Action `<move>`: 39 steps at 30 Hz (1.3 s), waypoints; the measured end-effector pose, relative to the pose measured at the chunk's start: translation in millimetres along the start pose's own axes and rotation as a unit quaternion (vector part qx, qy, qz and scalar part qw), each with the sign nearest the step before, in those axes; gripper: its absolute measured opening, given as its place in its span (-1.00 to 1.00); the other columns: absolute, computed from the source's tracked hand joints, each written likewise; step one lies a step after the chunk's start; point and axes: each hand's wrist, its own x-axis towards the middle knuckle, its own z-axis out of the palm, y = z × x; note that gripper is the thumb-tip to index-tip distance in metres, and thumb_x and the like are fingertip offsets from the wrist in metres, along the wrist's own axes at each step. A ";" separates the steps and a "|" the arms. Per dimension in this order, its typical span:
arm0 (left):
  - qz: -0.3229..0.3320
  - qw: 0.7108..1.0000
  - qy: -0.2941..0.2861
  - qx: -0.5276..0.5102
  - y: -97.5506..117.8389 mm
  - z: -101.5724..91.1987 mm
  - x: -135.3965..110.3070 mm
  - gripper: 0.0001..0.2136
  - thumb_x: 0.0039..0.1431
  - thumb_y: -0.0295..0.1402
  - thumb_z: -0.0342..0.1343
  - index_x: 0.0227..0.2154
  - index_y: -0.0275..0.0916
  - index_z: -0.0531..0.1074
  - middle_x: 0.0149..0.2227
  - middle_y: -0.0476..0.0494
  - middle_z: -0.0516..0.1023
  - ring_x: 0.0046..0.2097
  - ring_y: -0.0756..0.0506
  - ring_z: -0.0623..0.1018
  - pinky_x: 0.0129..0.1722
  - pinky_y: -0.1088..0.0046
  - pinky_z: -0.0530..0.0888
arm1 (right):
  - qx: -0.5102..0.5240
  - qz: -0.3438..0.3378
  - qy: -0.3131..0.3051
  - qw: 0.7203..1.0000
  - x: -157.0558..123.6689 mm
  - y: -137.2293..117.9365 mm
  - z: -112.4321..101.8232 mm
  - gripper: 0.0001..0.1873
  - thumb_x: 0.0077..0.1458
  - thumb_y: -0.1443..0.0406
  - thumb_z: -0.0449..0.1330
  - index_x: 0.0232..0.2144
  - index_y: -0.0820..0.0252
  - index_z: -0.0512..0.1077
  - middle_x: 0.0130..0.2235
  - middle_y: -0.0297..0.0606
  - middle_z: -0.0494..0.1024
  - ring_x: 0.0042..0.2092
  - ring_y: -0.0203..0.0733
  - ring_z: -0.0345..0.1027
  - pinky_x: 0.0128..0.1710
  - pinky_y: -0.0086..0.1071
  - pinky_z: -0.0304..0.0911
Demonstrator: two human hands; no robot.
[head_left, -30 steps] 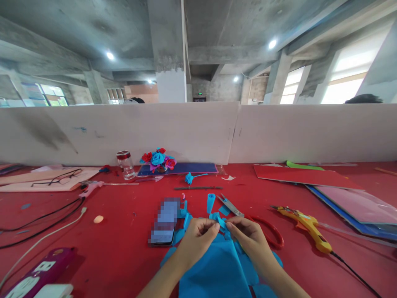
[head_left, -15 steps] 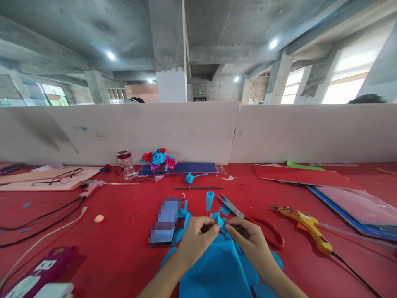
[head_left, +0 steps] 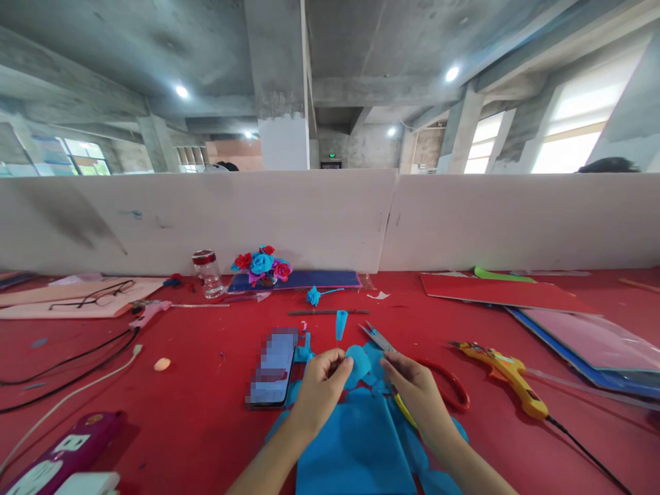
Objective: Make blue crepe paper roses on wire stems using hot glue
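the red table (head_left: pixel 196 440) fills the lower half, with a white partition (head_left: pixel 289 213) along its far edge. a broad blue sheet (head_left: pixel 355 447) lies nearest the person, between the forearms, and loose blue pieces (head_left: pixel 415 450) spread out beside its right edge.

the left hand (head_left: pixel 320 385) and right hand (head_left: pixel 415 388) face each other above the far end of the sheet. the left thumb and fingers pinch a round blue piece (head_left: pixel 358 368) by its edge. the right fingertips are drawn close together, but i cannot tell whether they grip anything or merely sit in front of the blue behind them. the step in hand looks like handling this single piece; the next move, i judge, calls for a light pinch on its free side, so that the thin stuff does not crease.

a yellow corded tool (head_left: pixel 508 368) rests well to the right, a phone (head_left: pixel 274 368) lies left of the left hand, and the scissors (head_left: pixel 381 339) lie just beyond the right one, blades parted.

the round piece itself is thin, matte and plain blue, with a curved rim, held up between the hands. smallest is a narrow blue cone (head_left: pixel 341 323) just past the left fingers; whether a stem joins it to them is too fine to tell.
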 end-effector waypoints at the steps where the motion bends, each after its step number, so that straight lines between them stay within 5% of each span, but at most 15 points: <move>1: 0.000 1.000 0.002 0.000 -0.4 -0.2 0.4 -0.70 0.10 -0.17 -0.05 -0.62 -0.23 0.17 -0.63 0.12 0.04 -0.57 0.06 0.07 -0.59 0.53 0.05 | -0.004 -0.005 0.008 1.000 0.7 1.0 -0.3 -0.57 -0.16 0.04 0.23 -0.30 0.24 0.46 -0.59 -0.36 0.39 -0.59 -0.31 0.20 -0.62 -0.45 0.13; 4: 0.001 1.000 -0.007 0.007 -0.6 0.0 1.3 -0.70 0.09 -0.18 -0.03 -0.63 -0.23 0.15 -0.63 0.11 0.04 -0.57 0.07 0.07 -0.60 0.54 0.06 | -0.016 -0.033 0.001 0.999 -1.9 -4.4 0.6 -0.57 -0.11 0.04 0.20 -0.25 0.21 0.46 -0.48 -0.29 0.45 -0.52 -0.27 0.27 -0.57 -0.44 0.18; 10: -0.007 0.998 -0.024 0.053 1.7 2.7 0.1 -0.72 0.03 -0.19 0.03 -0.64 -0.26 0.21 -0.64 0.12 0.07 -0.56 0.07 0.09 -0.60 0.55 0.07 | 0.043 0.021 -0.116 0.992 -9.6 -17.9 4.8 -0.70 -0.14 0.09 0.24 -0.50 0.23 0.40 -0.57 -0.40 0.32 -0.55 -0.37 0.15 -0.57 -0.49 0.09; 15: -0.010 0.998 -0.004 0.059 -1.5 1.9 0.2 -0.73 0.02 -0.15 0.05 -0.50 -0.29 0.35 -0.62 0.10 0.16 -0.56 0.05 0.16 -0.58 0.55 0.12 | 0.057 0.030 -0.119 0.991 -7.8 -11.8 5.7 -0.67 -0.16 0.06 0.24 -0.55 0.21 0.34 -0.61 -0.47 0.23 -0.57 -0.40 0.05 -0.59 -0.50 0.01; 20: -0.018 0.999 0.009 -0.048 -5.4 2.8 0.5 -0.67 0.16 -0.06 -0.20 -0.35 -0.23 0.27 -0.64 0.12 0.17 -0.62 0.06 0.14 -0.64 0.55 0.09 | 0.032 0.014 -0.080 0.996 -3.5 -3.7 5.0 -0.71 -0.13 0.10 0.22 -0.53 0.21 0.34 -0.60 -0.47 0.24 -0.58 -0.40 0.05 -0.59 -0.50 0.00; 24: 0.002 0.996 0.051 -0.071 -5.3 3.2 1.4 -0.76 0.19 -0.12 -0.19 -0.34 -0.20 0.19 -0.66 0.14 0.20 -0.63 0.06 0.13 -0.63 0.56 0.09 | -0.080 -0.001 -0.165 0.983 -5.0 -5.6 2.4 -0.88 -0.17 0.28 0.18 -0.60 0.21 0.34 -0.64 -0.45 0.28 -0.58 -0.37 0.12 -0.57 -0.49 0.03; 28: 0.018 0.993 0.046 -0.103 -2.5 1.8 2.6 -0.80 0.17 -0.19 -0.12 -0.40 -0.21 0.23 -0.62 0.08 0.30 -0.61 0.06 0.12 -0.61 0.55 0.08 | -0.277 -0.028 -0.234 0.931 -12.2 -11.7 -0.2 -0.88 -0.25 0.44 0.12 -0.62 0.20 0.44 -0.59 -0.34 0.44 -0.52 -0.29 0.25 -0.53 -0.47 0.10; 35: 0.018 0.997 0.052 -0.056 3.9 -1.9 0.4 -0.77 0.11 -0.22 -0.02 -0.34 -0.24 0.45 -0.45 -0.06 0.47 -0.50 0.02 0.30 -0.49 0.52 0.21 | -0.335 -0.106 -0.164 0.922 -9.3 -13.5 -4.2 -0.79 -0.12 0.31 0.10 -0.40 0.21 0.49 -0.43 -0.23 0.53 -0.44 -0.21 0.33 -0.46 -0.42 0.21; 39: 0.009 0.996 0.050 -0.074 2.3 -1.7 0.3 -0.72 0.14 -0.19 -0.04 -0.18 -0.22 0.40 -0.43 -0.09 0.53 -0.49 0.00 0.33 -0.49 0.51 0.23 | -0.377 -0.182 0.017 0.908 -0.7 -23.9 -42.6 -0.73 -0.02 0.19 0.01 -0.40 0.19 0.45 -0.35 -0.11 0.53 -0.33 -0.09 0.38 -0.33 -0.31 0.25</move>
